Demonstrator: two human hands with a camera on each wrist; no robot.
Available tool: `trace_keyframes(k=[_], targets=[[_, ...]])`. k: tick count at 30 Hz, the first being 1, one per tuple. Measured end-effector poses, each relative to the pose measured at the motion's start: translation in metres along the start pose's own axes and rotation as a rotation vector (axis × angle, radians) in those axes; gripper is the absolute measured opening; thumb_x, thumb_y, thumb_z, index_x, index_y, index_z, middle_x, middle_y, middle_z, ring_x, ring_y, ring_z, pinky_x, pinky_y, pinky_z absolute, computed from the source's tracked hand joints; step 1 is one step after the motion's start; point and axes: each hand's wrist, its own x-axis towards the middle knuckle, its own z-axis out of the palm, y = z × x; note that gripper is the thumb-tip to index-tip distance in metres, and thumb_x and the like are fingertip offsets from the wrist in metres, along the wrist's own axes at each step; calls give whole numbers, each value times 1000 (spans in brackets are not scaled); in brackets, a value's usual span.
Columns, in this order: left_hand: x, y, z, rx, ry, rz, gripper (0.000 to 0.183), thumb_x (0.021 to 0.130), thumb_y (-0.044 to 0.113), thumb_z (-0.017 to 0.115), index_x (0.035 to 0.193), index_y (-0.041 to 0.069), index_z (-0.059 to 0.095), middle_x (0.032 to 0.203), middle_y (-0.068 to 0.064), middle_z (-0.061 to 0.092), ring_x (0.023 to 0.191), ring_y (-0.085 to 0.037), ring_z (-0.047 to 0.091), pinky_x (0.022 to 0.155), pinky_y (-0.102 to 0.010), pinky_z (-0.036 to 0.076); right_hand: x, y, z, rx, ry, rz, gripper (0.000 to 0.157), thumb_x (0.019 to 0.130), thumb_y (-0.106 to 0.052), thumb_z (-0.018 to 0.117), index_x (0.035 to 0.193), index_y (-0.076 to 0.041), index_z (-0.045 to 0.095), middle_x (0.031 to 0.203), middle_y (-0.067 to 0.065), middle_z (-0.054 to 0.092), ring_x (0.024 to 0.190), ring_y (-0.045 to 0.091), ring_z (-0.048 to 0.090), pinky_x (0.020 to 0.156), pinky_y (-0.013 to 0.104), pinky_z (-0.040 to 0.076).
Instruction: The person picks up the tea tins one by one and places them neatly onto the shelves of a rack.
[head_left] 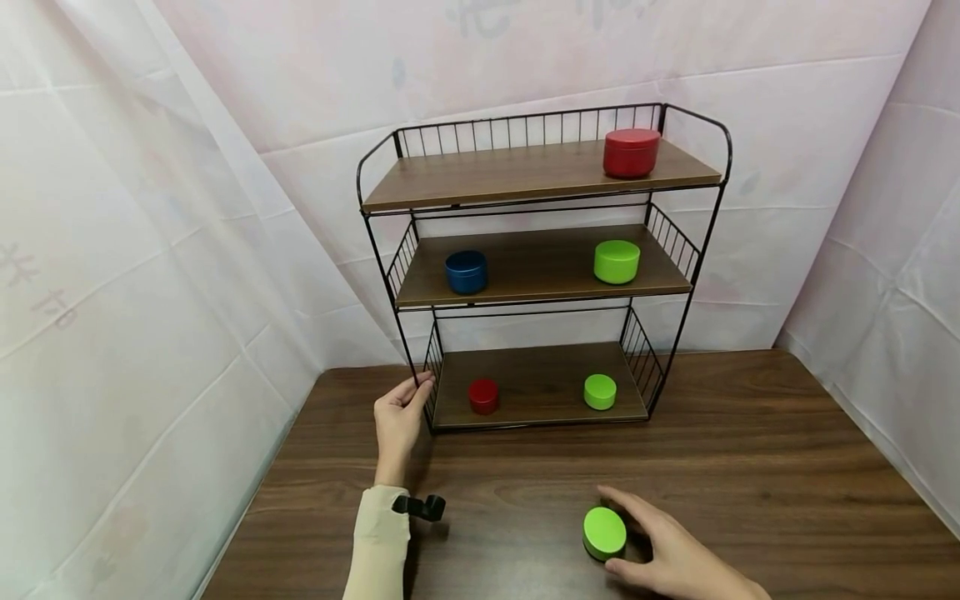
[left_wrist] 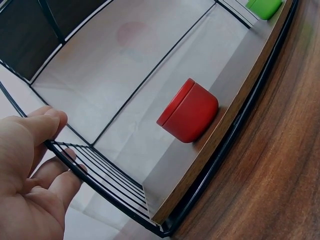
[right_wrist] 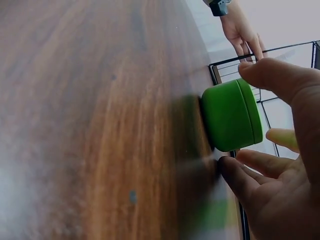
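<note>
My left hand pinches the left side of a black wire shelf rack low down, thumb and fingers about the frame, as the left wrist view also shows. My right hand is spread around a round green tin on the table, thumb on one side and fingers on the other; a gap shows between palm and tin. In the right wrist view the green tin stands between thumb and fingers, which do not curl tightly on it. Nearest the left hand, a small red tin sits on the bottom shelf.
A larger red tin stands on the top shelf at right. The middle shelf bears a blue tin and a green tin; another small green tin is on the bottom shelf. Light cloth hangs behind the wooden table.
</note>
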Motion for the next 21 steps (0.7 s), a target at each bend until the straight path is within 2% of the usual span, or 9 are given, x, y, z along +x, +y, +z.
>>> trace_keyframes(k=[5, 13, 21], targets=[[0, 0, -1, -3, -4, -6, 19, 93, -2, 73, 109, -11, 75, 109, -26, 75, 97, -6, 75, 83, -12, 56, -1, 0, 1, -16, 24, -34, 73, 88, -41, 83, 148, -12, 53, 141, 5, 62, 126, 10, 59, 94, 25, 54], [-1, 1, -1, 8, -11, -8, 19, 94, -1, 72, 111, -10, 75, 109, -27, 75, 98, -5, 74, 83, -11, 55, -1, 4, 3, 29, 20, -41, 62, 88, -33, 84, 141, -11, 59, 132, 2, 67, 118, 4, 61, 88, 23, 55], [-3, 6, -2, 34, -17, -12, 19, 95, 1, 72, 112, -9, 76, 108, -26, 75, 99, -7, 74, 84, -12, 55, 1, 5, 7, -16, 90, -101, 55, 84, -21, 87, 133, -9, 65, 125, -5, 70, 113, 4, 65, 88, 23, 57]])
